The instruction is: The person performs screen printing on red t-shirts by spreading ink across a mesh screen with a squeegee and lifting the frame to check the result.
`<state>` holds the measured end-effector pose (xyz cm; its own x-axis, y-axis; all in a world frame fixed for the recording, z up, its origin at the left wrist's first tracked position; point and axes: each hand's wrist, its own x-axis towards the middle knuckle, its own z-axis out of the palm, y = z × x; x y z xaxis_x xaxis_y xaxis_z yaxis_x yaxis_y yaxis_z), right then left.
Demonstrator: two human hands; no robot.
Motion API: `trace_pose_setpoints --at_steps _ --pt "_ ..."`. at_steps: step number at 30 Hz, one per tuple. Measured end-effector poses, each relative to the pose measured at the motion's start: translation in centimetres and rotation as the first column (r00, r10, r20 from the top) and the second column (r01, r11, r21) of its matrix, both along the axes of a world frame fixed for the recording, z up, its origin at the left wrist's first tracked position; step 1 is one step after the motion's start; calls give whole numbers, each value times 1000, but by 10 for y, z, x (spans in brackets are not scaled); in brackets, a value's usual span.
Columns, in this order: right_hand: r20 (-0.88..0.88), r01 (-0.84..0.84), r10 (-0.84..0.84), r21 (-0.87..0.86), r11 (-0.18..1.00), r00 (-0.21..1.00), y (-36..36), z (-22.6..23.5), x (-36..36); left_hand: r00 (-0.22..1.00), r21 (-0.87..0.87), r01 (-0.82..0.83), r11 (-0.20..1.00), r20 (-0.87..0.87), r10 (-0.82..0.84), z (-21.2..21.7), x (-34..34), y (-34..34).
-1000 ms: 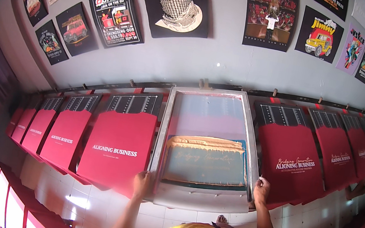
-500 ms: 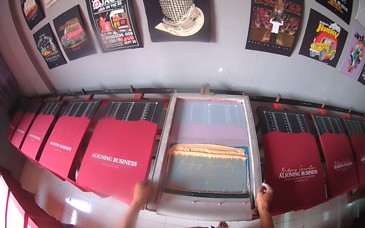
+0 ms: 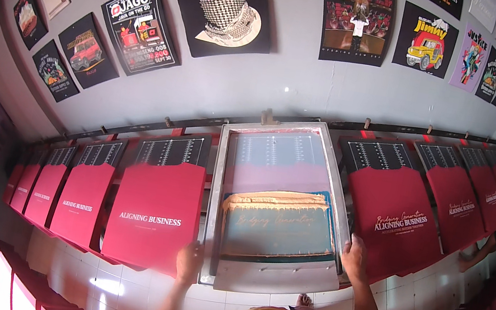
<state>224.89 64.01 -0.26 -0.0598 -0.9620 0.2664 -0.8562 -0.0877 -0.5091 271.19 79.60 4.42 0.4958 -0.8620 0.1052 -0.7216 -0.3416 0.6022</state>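
two rails [image 3: 217, 203] to hold: my left grip [image 3: 188, 262] and right grip [image 3: 353, 258] clasp the screen-printing frame [image 3: 333, 193] low, likely stiff but unwieldy.

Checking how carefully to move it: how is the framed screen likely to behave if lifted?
The framed screen would probably lift as one stiff piece, since a straight, rigid-looking border surrounds it. Its see-through mesh looks thin, so it may give or tear if poked. The orange paste looks thick and wet, so it could creep if tilted.
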Motion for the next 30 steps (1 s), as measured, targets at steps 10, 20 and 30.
trace_pose_setpoints --at_steps 10,20,30 --pt "-463 -789 817 331 518 343 86 80 72 410 173 816 552 -846 -341 13 -94 57" --pt "-439 -740 687 73 669 578 87 90 104 42 -34 631 775 -996 -77 -24 -155 48" --pt "-440 -719 641 -18 694 629 -46 80 140 117 47 536 843 -993 -19 -14 -162 41"
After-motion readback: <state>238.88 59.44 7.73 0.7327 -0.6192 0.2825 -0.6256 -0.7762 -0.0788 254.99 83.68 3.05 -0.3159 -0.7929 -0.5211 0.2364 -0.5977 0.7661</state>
